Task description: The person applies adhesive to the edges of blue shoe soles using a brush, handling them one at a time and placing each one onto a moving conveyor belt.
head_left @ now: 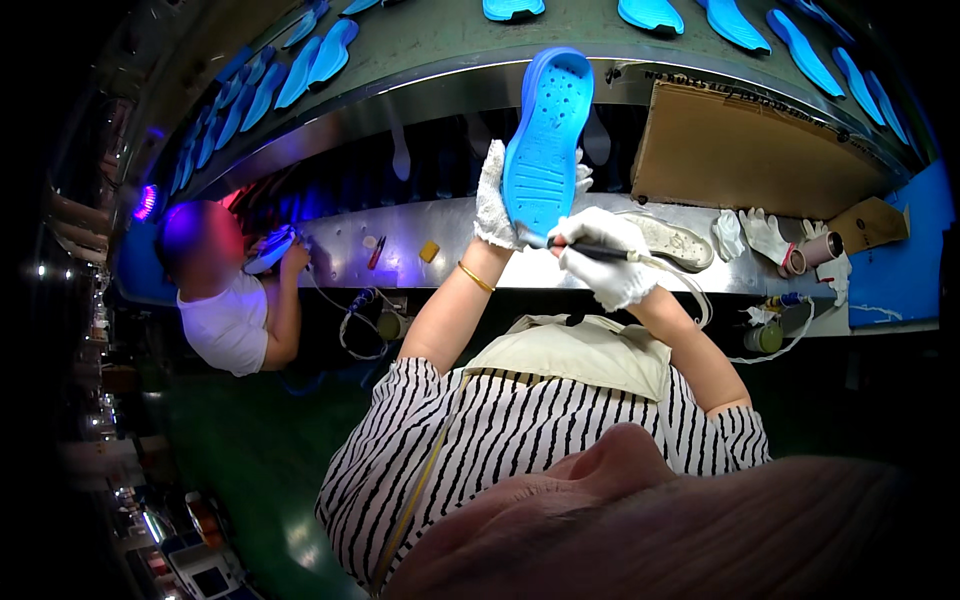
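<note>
A blue shoe sole [547,150] stands nearly lengthwise in front of me, its inner face with small holes and ridges turned up. My left hand [493,205], in a white knit glove, is wrapped round it from beneath; some fingertips show past its right edge. My right hand [606,258], also gloved, grips a black-handled brush [592,249]. The brush's tip meets the sole's near end; a pale tube or cord trails from the handle's back. Just beyond my right hand, a whitish sole-shaped piece [672,243] lies on the metal bench [345,228].
Several blue soles [735,22] lie on the dark green belt [440,38] beyond the bench. A cardboard box [755,145], white gloves [765,235] and a pinkish roll [822,250] are at right. At left, a co-worker [225,290] holds a sole near a yellow block [429,251].
</note>
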Tool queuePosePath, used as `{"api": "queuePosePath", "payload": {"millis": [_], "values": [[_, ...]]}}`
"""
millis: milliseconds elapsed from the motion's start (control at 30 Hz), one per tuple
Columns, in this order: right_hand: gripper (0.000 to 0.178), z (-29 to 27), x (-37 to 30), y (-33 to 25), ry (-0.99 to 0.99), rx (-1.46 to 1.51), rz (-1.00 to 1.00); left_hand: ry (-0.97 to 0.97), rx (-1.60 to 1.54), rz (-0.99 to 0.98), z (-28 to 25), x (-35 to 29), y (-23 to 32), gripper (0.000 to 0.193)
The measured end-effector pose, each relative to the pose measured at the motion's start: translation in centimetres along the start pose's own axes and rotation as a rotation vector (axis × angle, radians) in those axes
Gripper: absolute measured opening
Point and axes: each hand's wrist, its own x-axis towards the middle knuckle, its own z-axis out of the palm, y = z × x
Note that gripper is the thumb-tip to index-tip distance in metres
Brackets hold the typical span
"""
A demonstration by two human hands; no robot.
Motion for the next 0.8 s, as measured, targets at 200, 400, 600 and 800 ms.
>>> {"api": "queuePosePath", "payload": {"millis": [200, 400, 600, 800], "values": [[0.010, -1.4, 1.7, 0.1, 0.096, 0.249, 0.073, 0.009, -0.034, 0.016, 0.1, -1.0, -0.7, 0.082], [0.021, 0.6, 2.3, -0.9, -0.013, -0.281, -0.380, 0.041, -0.002, 0.027, -0.4, -0.9, -1.3, 0.079], [0.012, -0.8, 2.4, -0.4, 0.196, 0.015, -0.225, 0.053, -0.064, -0.005, -0.5, -1.4, -1.0, 0.077], [0.021, 0.5, 3.5, -1.1, 0.049, -0.248, -0.411, 0.036, -0.058, -0.003, -0.9, -1.1, -1.9, 0.077]]}}
